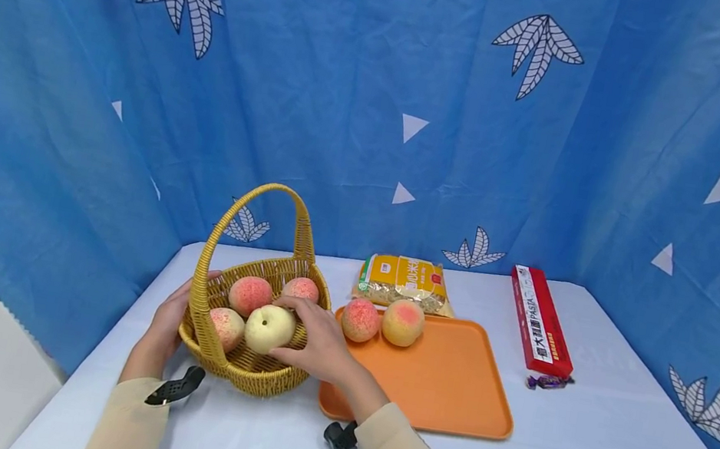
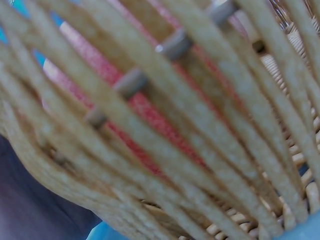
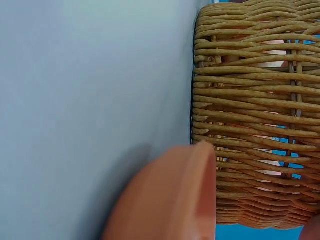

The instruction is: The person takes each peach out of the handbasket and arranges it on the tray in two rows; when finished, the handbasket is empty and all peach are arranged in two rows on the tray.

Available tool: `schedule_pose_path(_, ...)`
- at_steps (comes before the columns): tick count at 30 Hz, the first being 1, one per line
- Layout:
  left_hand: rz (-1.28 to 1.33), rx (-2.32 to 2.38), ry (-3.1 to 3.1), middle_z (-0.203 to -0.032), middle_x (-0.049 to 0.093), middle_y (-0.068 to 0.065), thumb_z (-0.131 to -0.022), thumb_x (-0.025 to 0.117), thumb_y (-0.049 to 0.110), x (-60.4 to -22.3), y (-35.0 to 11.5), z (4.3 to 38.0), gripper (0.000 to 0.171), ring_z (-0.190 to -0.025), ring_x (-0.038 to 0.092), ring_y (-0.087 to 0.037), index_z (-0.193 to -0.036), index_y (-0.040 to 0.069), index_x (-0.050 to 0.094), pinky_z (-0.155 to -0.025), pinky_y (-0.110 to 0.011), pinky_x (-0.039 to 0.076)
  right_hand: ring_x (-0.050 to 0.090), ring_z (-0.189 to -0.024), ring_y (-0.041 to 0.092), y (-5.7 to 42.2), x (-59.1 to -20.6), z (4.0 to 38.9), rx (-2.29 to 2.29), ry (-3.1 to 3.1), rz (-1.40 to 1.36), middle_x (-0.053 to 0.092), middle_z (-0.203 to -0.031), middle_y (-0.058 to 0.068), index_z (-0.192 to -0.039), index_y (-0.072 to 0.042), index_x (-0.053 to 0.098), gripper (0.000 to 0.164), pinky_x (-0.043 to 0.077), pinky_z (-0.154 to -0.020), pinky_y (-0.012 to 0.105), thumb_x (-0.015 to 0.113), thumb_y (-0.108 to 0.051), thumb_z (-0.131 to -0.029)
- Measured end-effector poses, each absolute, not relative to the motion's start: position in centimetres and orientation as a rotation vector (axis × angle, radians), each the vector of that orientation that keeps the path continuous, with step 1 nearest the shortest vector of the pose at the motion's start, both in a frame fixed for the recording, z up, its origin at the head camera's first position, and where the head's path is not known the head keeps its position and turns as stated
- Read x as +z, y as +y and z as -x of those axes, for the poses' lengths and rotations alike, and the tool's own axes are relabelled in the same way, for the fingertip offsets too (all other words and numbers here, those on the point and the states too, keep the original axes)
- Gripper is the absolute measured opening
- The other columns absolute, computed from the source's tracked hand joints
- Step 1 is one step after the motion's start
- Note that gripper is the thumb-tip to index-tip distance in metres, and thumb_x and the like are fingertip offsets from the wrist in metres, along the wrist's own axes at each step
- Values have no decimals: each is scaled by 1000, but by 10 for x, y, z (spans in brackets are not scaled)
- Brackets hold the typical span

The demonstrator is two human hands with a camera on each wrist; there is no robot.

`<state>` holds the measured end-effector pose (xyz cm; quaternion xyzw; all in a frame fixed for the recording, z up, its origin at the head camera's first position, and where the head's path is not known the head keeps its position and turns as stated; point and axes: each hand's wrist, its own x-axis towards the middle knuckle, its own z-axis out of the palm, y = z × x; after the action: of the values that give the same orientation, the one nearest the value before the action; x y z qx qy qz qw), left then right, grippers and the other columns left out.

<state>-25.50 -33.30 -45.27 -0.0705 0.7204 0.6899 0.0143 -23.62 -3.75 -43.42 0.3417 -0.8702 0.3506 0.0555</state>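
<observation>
A yellow wicker basket (image 1: 262,383) with a tall arched handle stands on the left of the table. My left hand (image 1: 165,321) holds its left side, with most of the fingers hidden behind the handle and rim. Inside the basket, my right hand (image 1: 323,343) grips a pale yellow peach (image 1: 267,331) between thumb and fingers. Around that fruit lie a red peach (image 1: 250,295), a pink peach (image 1: 301,289) and a pink-and-yellow peach (image 1: 226,327). Close up in the left wrist view are the basket's woven strands (image 2: 165,115), with red fruit showing through the gaps.
Right of the basket lies an orange tray (image 1: 433,391) bearing a red peach (image 1: 360,321) and a yellow peach (image 1: 403,322). Behind it is a bag of grain (image 1: 403,281). Farther right are a red pasta box (image 1: 544,322) and a purple-wrapped candy (image 1: 548,382). Blue curtains (image 1: 361,124) surround the table.
</observation>
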Motion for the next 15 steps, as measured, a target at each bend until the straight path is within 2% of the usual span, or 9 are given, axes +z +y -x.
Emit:
schedule_pose_path(10, 239, 2147, 2238, -168, 19, 1, -109, 27, 40, -452, -333, 256, 48, -154, 15, -21, -156, 31, 35, -126, -46, 12, 51, -134, 16, -32, -435, 236, 1141, -2593, -1091, 52, -145, -13, -142, -37, 43, 68, 41, -110, 46, 80, -39, -84)
schedule_pose_path(15, 240, 2141, 2235, -168, 18, 2, -109, 26, 41, -452, -333, 255, 49, -155, 14, -21, -156, 32, 34, -126, -45, 12, 50, -133, 16, -30, -435, 237, 1192, -2587, -1106, 51, -145, -14, -143, -38, 42, 68, 40, -110, 48, 79, -39, -85)
